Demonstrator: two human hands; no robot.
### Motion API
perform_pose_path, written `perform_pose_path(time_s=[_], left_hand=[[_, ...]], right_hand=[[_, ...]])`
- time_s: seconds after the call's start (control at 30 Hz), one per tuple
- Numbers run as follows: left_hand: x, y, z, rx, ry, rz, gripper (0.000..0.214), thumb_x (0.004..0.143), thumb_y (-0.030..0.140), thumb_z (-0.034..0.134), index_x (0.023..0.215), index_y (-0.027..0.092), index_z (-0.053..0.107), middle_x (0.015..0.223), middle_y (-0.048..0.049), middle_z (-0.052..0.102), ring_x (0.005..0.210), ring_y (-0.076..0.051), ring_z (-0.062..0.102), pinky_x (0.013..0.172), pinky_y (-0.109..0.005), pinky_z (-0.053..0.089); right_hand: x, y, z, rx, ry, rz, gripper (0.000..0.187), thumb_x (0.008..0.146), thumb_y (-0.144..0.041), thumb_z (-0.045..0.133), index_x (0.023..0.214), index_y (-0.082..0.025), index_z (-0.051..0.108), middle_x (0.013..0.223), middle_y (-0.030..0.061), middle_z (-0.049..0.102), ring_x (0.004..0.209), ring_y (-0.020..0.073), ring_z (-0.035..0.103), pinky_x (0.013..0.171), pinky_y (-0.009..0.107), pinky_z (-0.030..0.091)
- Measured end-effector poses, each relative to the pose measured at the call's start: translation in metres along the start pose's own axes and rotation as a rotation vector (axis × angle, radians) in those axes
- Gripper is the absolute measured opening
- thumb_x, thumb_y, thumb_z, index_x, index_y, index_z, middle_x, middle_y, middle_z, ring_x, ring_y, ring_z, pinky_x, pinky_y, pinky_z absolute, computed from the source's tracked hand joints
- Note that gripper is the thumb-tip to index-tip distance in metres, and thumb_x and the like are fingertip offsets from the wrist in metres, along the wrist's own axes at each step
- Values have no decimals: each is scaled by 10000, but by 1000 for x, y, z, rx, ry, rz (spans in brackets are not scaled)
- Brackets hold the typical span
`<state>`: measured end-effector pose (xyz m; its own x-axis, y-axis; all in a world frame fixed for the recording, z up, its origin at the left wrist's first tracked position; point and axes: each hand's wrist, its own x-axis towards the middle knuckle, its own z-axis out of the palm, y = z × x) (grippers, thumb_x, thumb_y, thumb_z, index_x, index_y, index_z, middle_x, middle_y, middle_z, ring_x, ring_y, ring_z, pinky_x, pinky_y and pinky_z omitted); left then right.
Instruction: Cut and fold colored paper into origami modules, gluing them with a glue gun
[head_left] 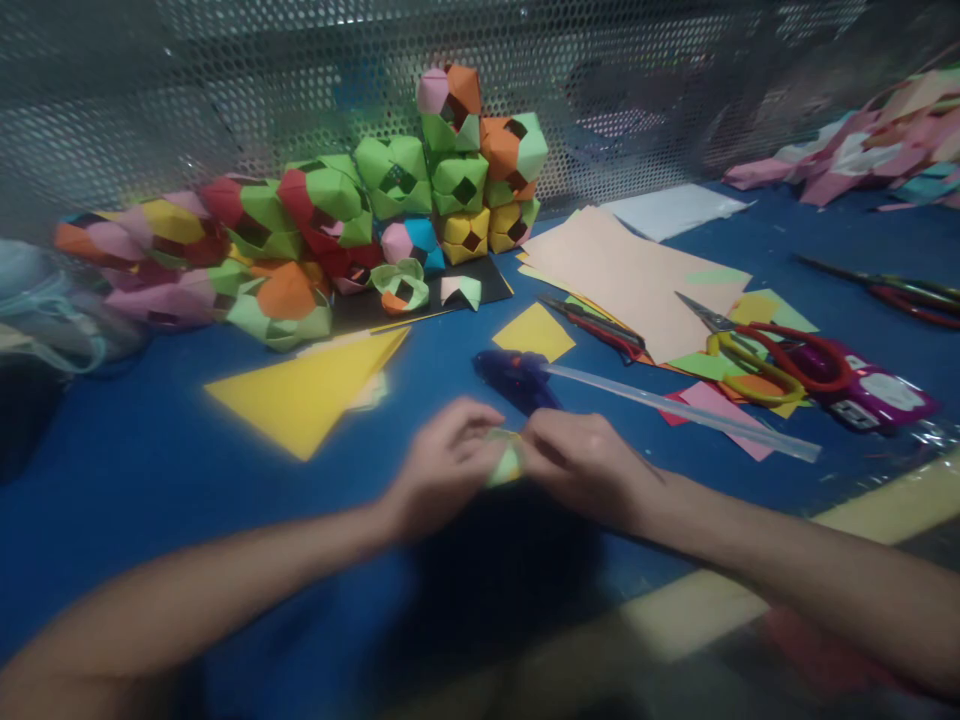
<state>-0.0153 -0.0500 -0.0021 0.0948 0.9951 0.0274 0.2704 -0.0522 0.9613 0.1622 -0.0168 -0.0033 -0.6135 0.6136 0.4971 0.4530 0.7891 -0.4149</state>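
Observation:
My left hand [454,455] and my right hand [581,460] meet near the middle of the view, both closed on a small piece of folded paper [506,462], pale green with a yellow edge. Fingers cover much of the paper, and the area is slightly blurred. Just beyond my hands lies a dark blue glue gun [514,375], a long clear glue stick [690,412] reaching out of it to the right. A folded yellow paper sheet [307,395] rests to the left, and a small yellow square [534,332] sits behind the glue gun.
Stacked coloured paper balls [390,178] stand along the perforated metal panel [300,70]. At the right are peach paper sheets [637,270], scissors with red and yellow handles [787,360], a purple packet [874,390] and more scissors [900,290]. A blue table [150,500] lies under everything.

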Motion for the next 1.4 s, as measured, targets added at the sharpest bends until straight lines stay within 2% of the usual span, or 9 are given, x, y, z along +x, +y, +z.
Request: perform_pose_path(time_s=[0.17, 0.3, 0.63, 0.7, 0.83, 1.03, 1.13, 1.23, 1.4], left_hand=[[3, 0, -2, 154, -52, 157, 156, 841, 218, 547, 729, 178, 648, 795, -11, 606, 759, -127, 560, 715, -242, 430], [3, 0, -3, 155, -37, 172, 103, 831, 194, 562, 776, 182, 648, 823, -5, 615, 743, -119, 554, 711, -234, 428], [1, -3, -3, 136, -60, 183, 89, 827, 181, 560, 776, 182, 633, 825, -6, 610, 773, -124, 562, 704, -225, 418], [1, -3, -3, 105, -67, 171, 75, 827, 196, 559, 785, 179, 618, 843, -13, 603, 801, -134, 568, 729, -235, 425], [0, -3, -3, 66, -36, 170, 94, 838, 222, 538, 772, 176, 586, 820, -15, 576, 800, -138, 553, 741, -248, 430], [-2, -1, -1, -48, -59, 91, 85, 819, 251, 544, 773, 180, 543, 799, 1, 557, 709, -126, 553, 670, -250, 458], [-1, 0, -2, -103, -41, 29, 82, 801, 258, 554, 778, 181, 535, 741, 25, 553, 616, -105, 529, 593, -232, 449], [7, 2, -10, -88, 76, 2, 88, 778, 266, 566, 791, 179, 557, 714, 27, 569, 608, -109, 528, 556, -221, 436], [39, 1, -36, -163, 316, -35, 126, 704, 233, 617, 816, 178, 599, 643, 33, 562, 529, -97, 485, 465, -194, 379]], right_hand=[[1, 0, -3, 20, -22, -50, 242, 857, -136, 422, 623, -187, 462, 553, -21, 498, 492, 85, 415, 489, 216, 309], [2, -1, -4, 38, -21, -64, 252, 897, -145, 415, 659, -179, 491, 587, -5, 520, 512, 94, 455, 507, 222, 328], [1, 1, -4, -287, 16, -401, 354, 932, -70, 314, 737, -151, 597, 607, 31, 573, 560, 132, 499, 501, 268, 293], [1, 0, -4, -283, 36, -353, 345, 946, -104, 319, 743, -153, 594, 610, 30, 585, 555, 130, 508, 498, 263, 303], [1, -4, -4, -93, 16, -114, 327, 961, -214, 357, 687, -172, 529, 572, -1, 552, 487, 102, 480, 484, 238, 320], [3, -5, -4, 11, -63, -79, 302, 957, -236, 365, 702, -180, 518, 607, 8, 552, 509, 119, 494, 504, 253, 322], [5, -6, -20, 32, -253, -10, 239, 946, -285, 436, 781, -174, 570, 684, 17, 603, 585, 129, 551, 537, 244, 363], [6, -1, -47, 17, -448, 15, 195, 935, -317, 482, 838, -197, 600, 751, 13, 643, 653, 139, 593, 576, 244, 403], [15, 33, -84, -32, -539, 56, 240, 896, -279, 497, 681, -207, 577, 584, -5, 584, 487, 131, 527, 448, 237, 349]])
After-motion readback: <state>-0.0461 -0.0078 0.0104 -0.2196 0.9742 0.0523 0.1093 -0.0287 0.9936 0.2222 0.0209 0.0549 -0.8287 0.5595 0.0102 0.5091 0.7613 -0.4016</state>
